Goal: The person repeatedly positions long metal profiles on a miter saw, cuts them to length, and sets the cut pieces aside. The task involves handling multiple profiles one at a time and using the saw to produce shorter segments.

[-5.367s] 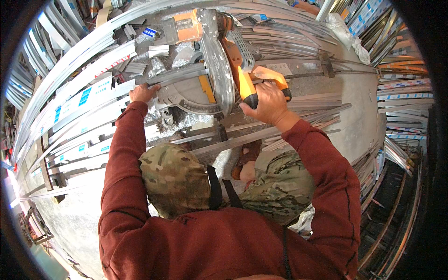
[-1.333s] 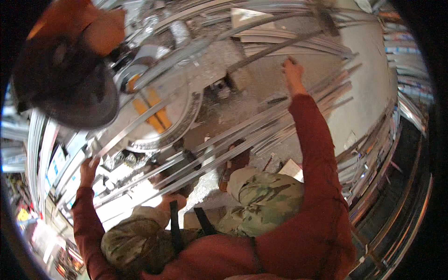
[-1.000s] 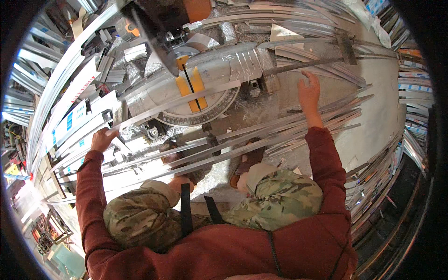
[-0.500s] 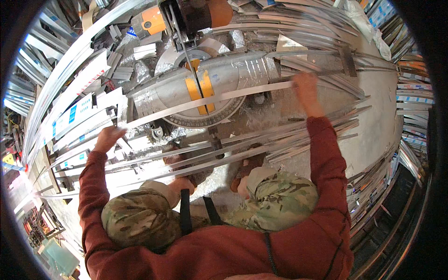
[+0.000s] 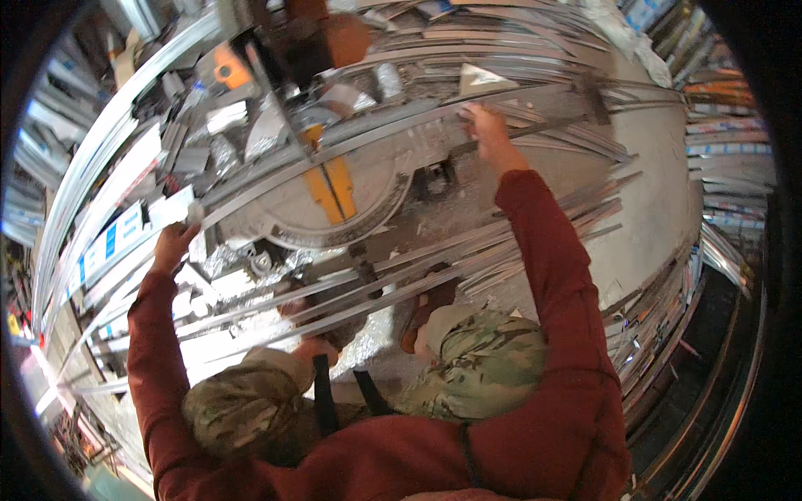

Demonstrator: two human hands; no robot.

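A long thin metal strip lies slantwise across the bed of a miter saw, close along its fence. My left hand is closed on the strip's left end, beside white profiles. Up to the right, my right hand grips the strip's other end, fingers bent over it near the fence. Between my hands, the strip crosses the saw's yellow slotted insert. The saw head, with an orange housing, stands raised above and behind the strip. Motion blurs the picture a little.
Several long metal profiles lie across the floor between the saw and my camouflage-clad knees. Offcuts are scattered behind the saw at left. More bundled profiles are stacked along the right side.
Both hands have carried the strip away from me, from the near part of the saw bed to the fence. The view has shifted and tilted somewhat.
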